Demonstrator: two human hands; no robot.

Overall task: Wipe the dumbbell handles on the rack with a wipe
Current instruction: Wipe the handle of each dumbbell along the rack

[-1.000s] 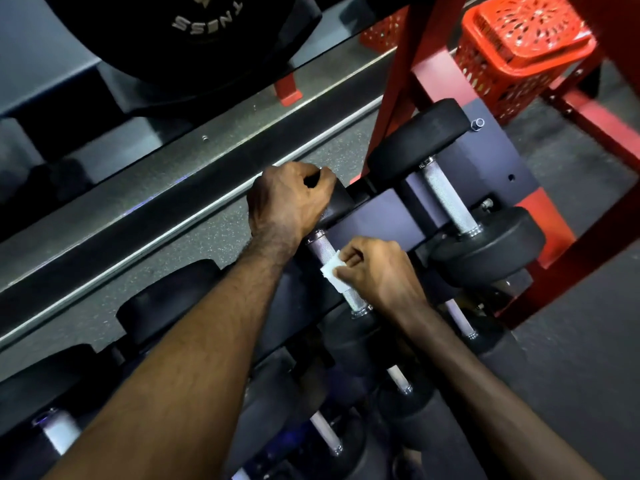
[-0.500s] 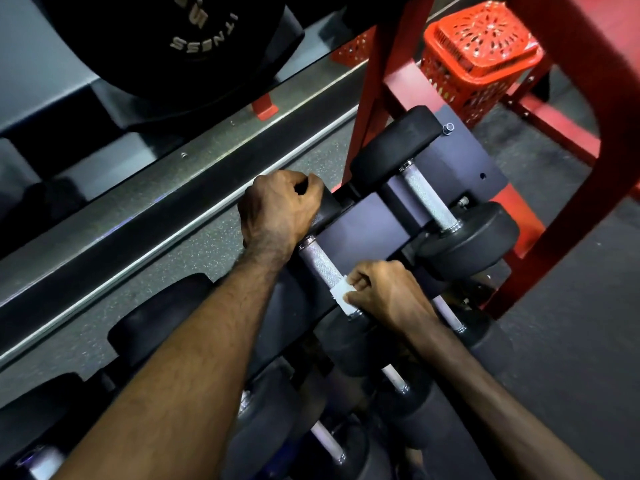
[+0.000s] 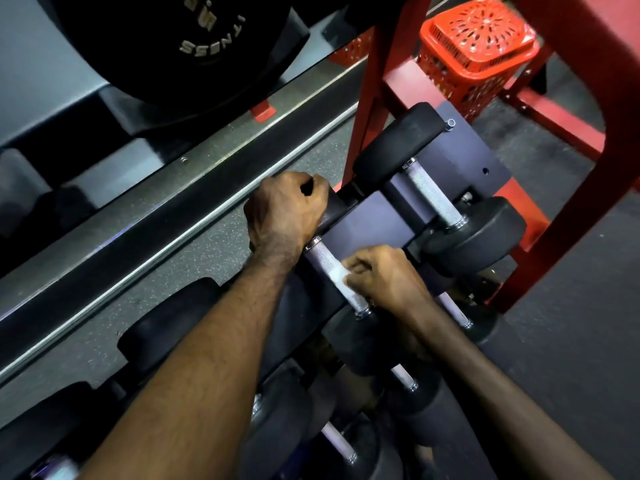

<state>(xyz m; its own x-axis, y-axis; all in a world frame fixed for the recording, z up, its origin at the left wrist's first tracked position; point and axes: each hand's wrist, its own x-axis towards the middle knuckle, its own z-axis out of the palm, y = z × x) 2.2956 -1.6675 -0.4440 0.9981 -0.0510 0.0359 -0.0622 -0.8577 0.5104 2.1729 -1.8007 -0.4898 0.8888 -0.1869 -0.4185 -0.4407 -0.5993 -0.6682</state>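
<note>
The dumbbell handle (image 3: 337, 277) I am working on lies on the top tier of the rack (image 3: 367, 226), second from the right-hand end, and I judge the job to be somewhere in its middle rather than near its close. My right hand (image 3: 384, 275) has its grip closed on the white wipe (image 3: 337, 277), pinching it against the knurled steel about midway along the bar — bare metal shows above and below the cloth. My left hand (image 3: 282, 209) has its grip curled over the far black head (image 3: 332, 206) of this same dumbbell, steadying it. How much of this bar is already clean I cannot tell; nothing on the metal shows it. The neighbouring handle (image 3: 433, 195) to the right stands uncovered and untouched by either hand, and lower down more handles (image 3: 403, 375) show on the tiers beneath my forearms — so by my reckoning several bars are left to do. A red basket (image 3: 478, 39) sits beyond the red frame (image 3: 388, 81), well apart from the work.
</note>
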